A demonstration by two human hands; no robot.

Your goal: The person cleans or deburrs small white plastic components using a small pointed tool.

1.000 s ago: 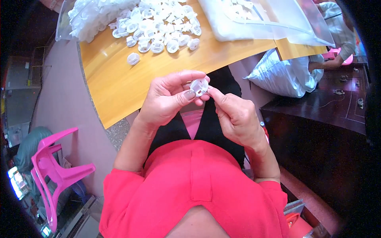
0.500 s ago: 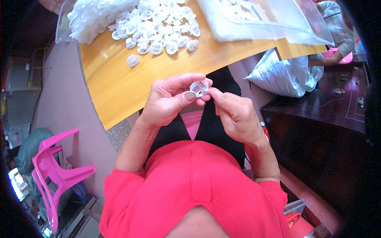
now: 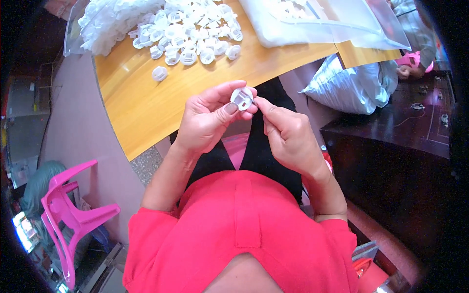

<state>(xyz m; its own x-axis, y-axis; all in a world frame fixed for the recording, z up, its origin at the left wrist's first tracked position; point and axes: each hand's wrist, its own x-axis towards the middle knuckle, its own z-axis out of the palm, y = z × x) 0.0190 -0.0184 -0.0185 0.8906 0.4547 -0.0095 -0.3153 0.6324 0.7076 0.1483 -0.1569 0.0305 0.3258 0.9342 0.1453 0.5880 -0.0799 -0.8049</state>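
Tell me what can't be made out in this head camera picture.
Head view: what, if anything, the right hand pinches; too small to tell.
Head view: back of the white disc; its own front hides it.
Head view: far end of the right clear bin; cut off by the top edge.

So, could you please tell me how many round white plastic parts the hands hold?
1 round white plastic part, pinched by the left hand, with the right hand at its right edge; more may be hidden inside either hand.
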